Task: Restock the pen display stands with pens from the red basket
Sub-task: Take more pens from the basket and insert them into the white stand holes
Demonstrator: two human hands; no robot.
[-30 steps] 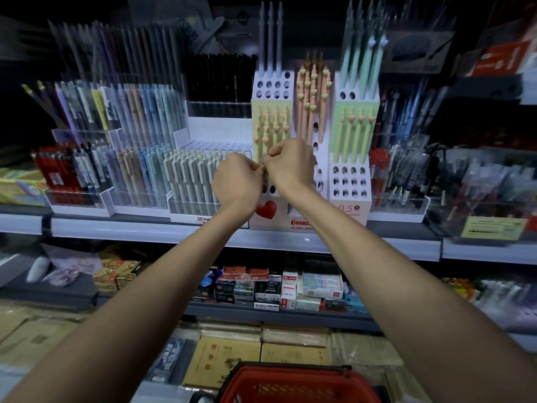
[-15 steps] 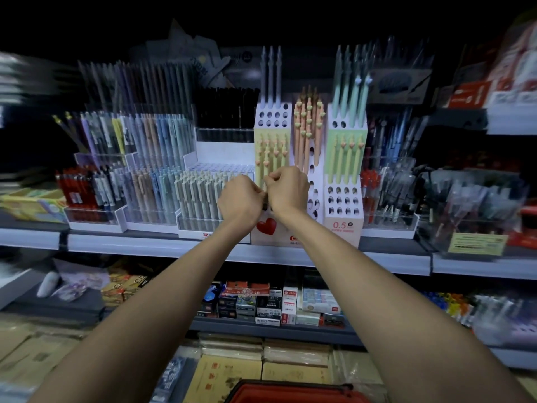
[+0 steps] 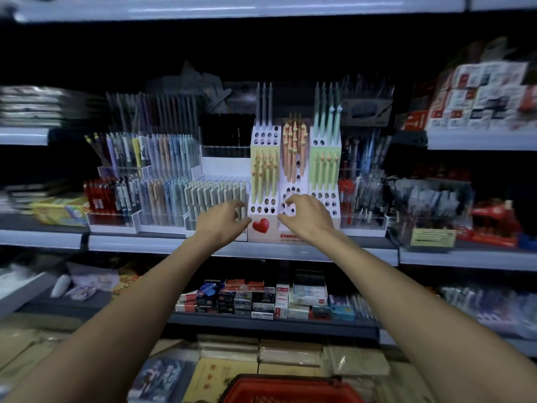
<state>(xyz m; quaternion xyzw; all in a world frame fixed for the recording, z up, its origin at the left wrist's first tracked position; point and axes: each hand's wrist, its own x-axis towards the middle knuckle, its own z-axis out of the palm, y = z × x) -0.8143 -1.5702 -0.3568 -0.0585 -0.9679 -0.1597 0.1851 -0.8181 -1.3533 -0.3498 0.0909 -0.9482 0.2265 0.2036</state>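
A white stepped pen display stand (image 3: 263,209) with a red heart on its front stands on the middle shelf. Yellow pens (image 3: 263,175), orange pens (image 3: 295,146) and green pens (image 3: 325,167) fill some of its holes; the lower rows are bare. My left hand (image 3: 222,221) hovers at the stand's lower left corner, fingers spread and holding nothing. My right hand (image 3: 308,216) hovers before the lower middle holes, fingers curled apart, nothing visible in it. The red basket (image 3: 290,389) shows only its rim at the bottom edge; its contents are hidden.
Clear trays of pastel pens (image 3: 162,184) stand left of the stand, and clear boxes of pens (image 3: 363,199) to its right. A yellow price label (image 3: 433,237) hangs at the right. Small boxes (image 3: 261,298) line the shelf below, with paper packs (image 3: 290,353) under them.
My two hands, pressed together in front of the yellow pens before, have parted and dropped to the stand's lower rows. The view has tilted up, so the basket sits lower.
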